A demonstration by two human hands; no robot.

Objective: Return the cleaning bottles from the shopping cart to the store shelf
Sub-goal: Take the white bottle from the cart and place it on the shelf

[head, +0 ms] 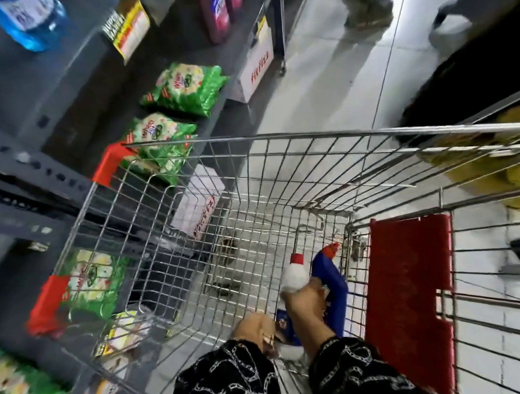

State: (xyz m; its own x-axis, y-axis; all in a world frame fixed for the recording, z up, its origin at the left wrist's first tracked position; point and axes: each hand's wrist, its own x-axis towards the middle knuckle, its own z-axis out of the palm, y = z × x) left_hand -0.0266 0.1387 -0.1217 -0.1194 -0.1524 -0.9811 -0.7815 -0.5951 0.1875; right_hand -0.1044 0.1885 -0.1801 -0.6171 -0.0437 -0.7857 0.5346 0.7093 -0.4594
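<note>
At nine o'clock the store shelf (pixel 56 100) carries green packets (pixel 186 88). Your left hand (pixel 256 328) is low in the shopping cart (pixel 249 172) at six o'clock; its grip I cannot tell. Just right, your right hand (pixel 307 308) is wrapped round a white bottle (pixel 293 277), the blue bottle (pixel 328 278) touching it at four o'clock
</note>
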